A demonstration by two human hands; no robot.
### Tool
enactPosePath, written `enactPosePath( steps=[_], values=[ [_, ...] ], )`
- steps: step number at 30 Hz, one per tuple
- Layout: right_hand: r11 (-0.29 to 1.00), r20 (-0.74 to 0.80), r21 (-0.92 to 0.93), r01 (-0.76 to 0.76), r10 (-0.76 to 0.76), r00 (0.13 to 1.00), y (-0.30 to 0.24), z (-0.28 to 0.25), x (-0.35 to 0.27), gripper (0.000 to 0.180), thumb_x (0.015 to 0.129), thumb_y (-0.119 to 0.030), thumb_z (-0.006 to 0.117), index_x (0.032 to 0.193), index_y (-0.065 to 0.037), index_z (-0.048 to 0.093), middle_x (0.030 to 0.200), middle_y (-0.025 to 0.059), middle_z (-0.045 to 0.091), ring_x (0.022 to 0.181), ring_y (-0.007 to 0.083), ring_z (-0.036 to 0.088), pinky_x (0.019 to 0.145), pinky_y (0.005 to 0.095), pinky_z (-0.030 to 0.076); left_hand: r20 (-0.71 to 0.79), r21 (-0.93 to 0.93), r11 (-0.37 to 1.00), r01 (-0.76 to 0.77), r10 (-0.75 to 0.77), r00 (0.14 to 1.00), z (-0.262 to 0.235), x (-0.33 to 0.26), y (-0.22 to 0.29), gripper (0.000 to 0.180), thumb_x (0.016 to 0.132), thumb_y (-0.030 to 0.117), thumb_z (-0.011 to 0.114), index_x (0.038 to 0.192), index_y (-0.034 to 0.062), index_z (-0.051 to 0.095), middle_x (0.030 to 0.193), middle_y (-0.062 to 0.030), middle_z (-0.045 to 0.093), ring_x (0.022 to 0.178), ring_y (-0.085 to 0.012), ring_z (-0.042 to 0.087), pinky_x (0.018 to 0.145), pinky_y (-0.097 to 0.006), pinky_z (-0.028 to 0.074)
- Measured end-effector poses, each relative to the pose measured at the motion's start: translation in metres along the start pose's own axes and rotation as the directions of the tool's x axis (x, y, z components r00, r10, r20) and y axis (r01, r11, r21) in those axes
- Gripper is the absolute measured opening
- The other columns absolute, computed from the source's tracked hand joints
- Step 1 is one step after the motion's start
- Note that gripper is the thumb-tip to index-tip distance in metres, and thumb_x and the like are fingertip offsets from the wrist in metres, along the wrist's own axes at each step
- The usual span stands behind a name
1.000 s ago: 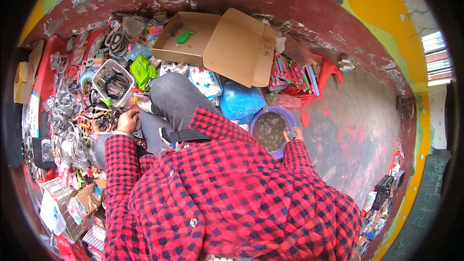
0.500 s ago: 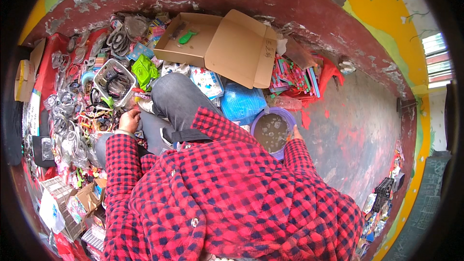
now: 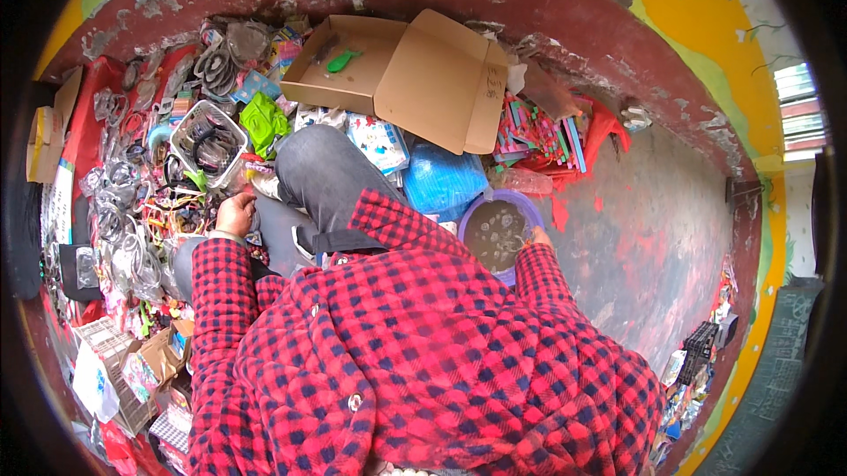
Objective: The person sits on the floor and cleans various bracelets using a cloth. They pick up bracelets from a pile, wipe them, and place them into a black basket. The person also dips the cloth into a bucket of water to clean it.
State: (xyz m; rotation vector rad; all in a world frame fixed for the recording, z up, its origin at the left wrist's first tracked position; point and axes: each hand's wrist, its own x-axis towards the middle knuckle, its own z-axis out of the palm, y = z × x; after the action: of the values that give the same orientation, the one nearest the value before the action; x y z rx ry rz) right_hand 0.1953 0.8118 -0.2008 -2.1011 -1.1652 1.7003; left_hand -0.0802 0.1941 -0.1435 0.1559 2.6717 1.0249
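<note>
My left hand (image 3: 235, 214) is above my bent leg, beside a heap of packaged hair accessories (image 3: 123, 202). Its fingers are curled together; anything between them is too small to make out. On my right stands a purple basin (image 3: 534, 208) holding murky, brownish water (image 3: 494, 231) with pale round shapes or bubbles at the surface. My right hand (image 3: 537, 237) is at the basin's right rim, its fingers reaching over the inner edge. The fingertips are too small and partly hidden to show their grip.
A white basket (image 3: 236, 134) holds dark bands. Beside it lies a bright green bag (image 3: 263, 126). An open cardboard box (image 3: 335, 104) with a green fish-shaped item (image 3: 342, 61) stands against the wall. A blue plastic-wrapped bundle (image 3: 441, 183) and colourful strips (image 3: 538, 141) lie near the basin.
My right hand has shifted slightly inward over the basin's rim. My left hand stays beside the heap, its fingers a little more curled. The view has tilted slightly.
</note>
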Motion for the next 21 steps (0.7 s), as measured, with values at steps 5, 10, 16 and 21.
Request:
enactPosePath(
  steps=[5,10,16,21],
  values=[
    [0.999,-0.085,0.051,0.018,-0.014,0.996,0.008,0.004,0.025,0.037,0.078,-0.035,0.06,0.105,-0.012,0.051,0.081,0.0111,0.054,0.067,0.0236,0.053,0.053,0.0371,0.045,0.014,0.0,1.0,-0.003,0.003,1.0,0.003,0.0,0.001,0.018,0.079,0.009,0.055,0.095,0.0001,0.061,0.078,-0.0131,0.063,0.07,-0.0181,0.06,0.068,-0.029,0.046],
    [0.967,0.233,0.196,-0.165,0.117,0.965,0.011,0.0,0.052,0.036,0.077,-0.03,0.06,0.107,-0.014,0.05,0.09,0.0108,0.054,0.079,0.0263,0.054,0.063,0.0449,0.045,0.027,0.01,1.0,-0.003,0.003,1.0,0.0,-0.001,0.006,0.02,0.079,0.008,0.055,0.096,-0.0006,0.06,0.083,-0.0133,0.064,0.074,-0.0179,0.061,0.07,-0.028,0.046],
    [0.959,0.424,0.269,-0.095,-0.029,0.905,0.012,-0.015,0.048,0.035,0.072,-0.012,0.065,0.104,-0.012,0.049,0.112,0.0094,0.05,0.099,0.0311,0.05,0.083,0.0586,0.037,0.032,0.041,0.999,0.005,-0.007,0.999,-0.001,-0.002,0.01,0.021,0.077,0.007,0.055,0.096,-0.0003,0.06,0.084,-0.0142,0.064,0.076,-0.0206,0.062,0.071,-0.03,0.046],
    [0.906,0.209,0.384,-0.176,0.101,0.973,-0.003,-0.002,-0.01,0.04,0.067,-0.016,0.07,0.102,-0.011,0.049,0.106,0.0096,0.05,0.1,0.0324,0.046,0.085,0.0614,0.035,0.064,0.104,0.994,0.013,-0.02,0.998,-0.005,0.0,0.006,0.021,0.079,0.009,0.056,0.098,-0.0008,0.06,0.087,-0.0128,0.064,0.08,-0.0178,0.06,0.074,-0.029,0.045]
  ],
)
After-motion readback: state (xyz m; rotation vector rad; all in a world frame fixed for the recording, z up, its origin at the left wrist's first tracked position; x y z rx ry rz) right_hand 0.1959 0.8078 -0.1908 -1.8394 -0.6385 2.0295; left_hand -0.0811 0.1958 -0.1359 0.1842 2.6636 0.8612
